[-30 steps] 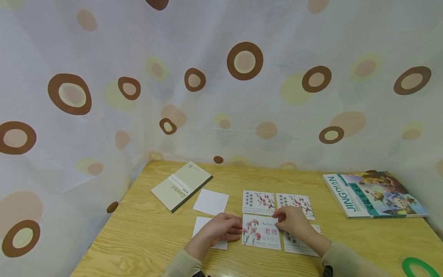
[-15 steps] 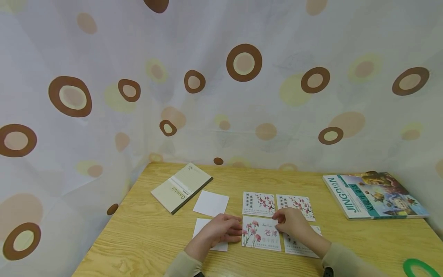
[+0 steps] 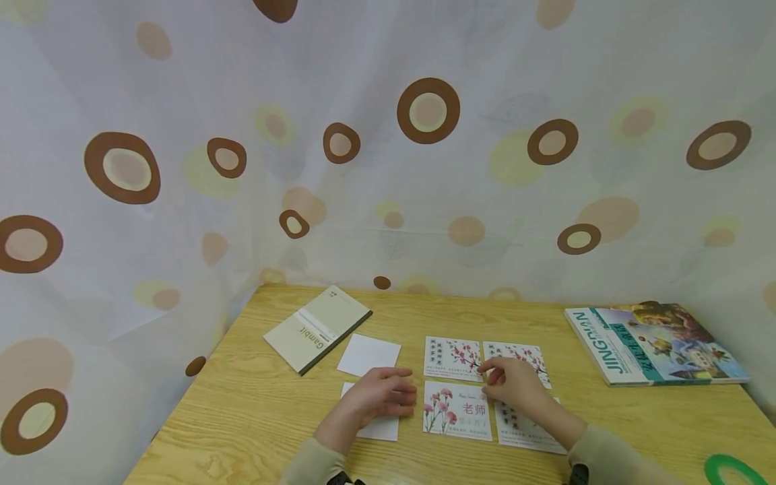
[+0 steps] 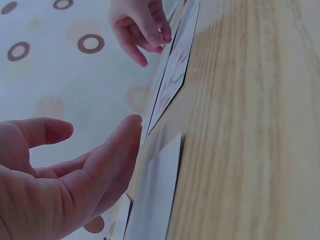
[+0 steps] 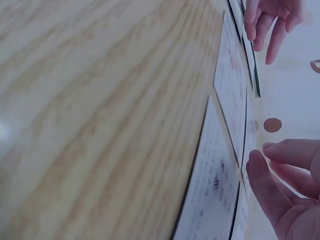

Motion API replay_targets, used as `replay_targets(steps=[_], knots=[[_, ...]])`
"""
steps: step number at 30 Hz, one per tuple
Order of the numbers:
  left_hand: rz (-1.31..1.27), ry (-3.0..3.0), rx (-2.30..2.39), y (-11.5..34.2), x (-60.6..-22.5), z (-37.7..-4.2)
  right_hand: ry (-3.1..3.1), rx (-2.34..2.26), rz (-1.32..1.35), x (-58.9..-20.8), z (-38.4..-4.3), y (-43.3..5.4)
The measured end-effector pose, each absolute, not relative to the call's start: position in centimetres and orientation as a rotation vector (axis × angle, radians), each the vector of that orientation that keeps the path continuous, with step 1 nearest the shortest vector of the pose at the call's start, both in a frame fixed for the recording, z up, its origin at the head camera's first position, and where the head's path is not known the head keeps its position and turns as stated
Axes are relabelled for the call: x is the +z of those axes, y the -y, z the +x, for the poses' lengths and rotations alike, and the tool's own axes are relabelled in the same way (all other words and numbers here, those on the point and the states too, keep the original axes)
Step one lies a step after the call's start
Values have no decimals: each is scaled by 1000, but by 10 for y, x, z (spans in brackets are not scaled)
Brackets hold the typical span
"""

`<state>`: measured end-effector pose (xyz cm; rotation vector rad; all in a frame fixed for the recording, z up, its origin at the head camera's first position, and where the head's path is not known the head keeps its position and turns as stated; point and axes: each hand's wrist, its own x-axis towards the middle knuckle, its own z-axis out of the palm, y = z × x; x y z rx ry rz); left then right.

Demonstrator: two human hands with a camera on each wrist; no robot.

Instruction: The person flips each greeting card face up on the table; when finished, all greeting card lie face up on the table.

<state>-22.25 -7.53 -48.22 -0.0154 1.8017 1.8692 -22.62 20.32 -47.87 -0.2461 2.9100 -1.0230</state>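
My left hand point(image 3: 378, 396) hovers over the lower plain white card point(image 3: 382, 429), its fingers straight and holding nothing. In the left wrist view the thumb point(image 4: 47, 131) stands well apart from the fingers. My right hand point(image 3: 515, 387) is over the corner where the cards meet, nearest the carnation card point(image 3: 457, 421); its thumb and finger are slightly apart with nothing between them. Two plum blossom cards point(image 3: 451, 357) lie behind, side by side. A third plum blossom card point(image 3: 526, 434) lies right of the carnation card, partly hidden under my right hand and forearm.
Another plain white card point(image 3: 370, 353) lies behind the left hand, beside a beige Gambit notebook point(image 3: 318, 328). At the right stand-off lies a colourful book point(image 3: 657, 343), and a green ring point(image 3: 730, 469) sits at the front right. A patterned curtain point(image 3: 388, 202) backs the wooden table point(image 3: 242, 431).
My left hand has drawn back leftward from the carnation card's left edge and lifted slightly. The right hand's fingers have come off that card's upper right corner; the cards stay in place.
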Motion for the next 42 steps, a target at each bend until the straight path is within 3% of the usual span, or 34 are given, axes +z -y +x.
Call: replay_targets(steps=[7, 17, 27, 42], knots=[[-13, -1851, 1886, 91, -481, -228, -2886, -1065, -267, -472, -231, -193], [-69, -1869, 2000, 130, -479, -233, -2785, -1249, -591, -470, -238, -178], [-210, -1930, 2070, 161, -471, -241, -2719, -1272, -729, -471, -247, -156], [-213, -2058, 2065, 174, -473, -237, -2801, -1084, -865, -467, -262, -111]])
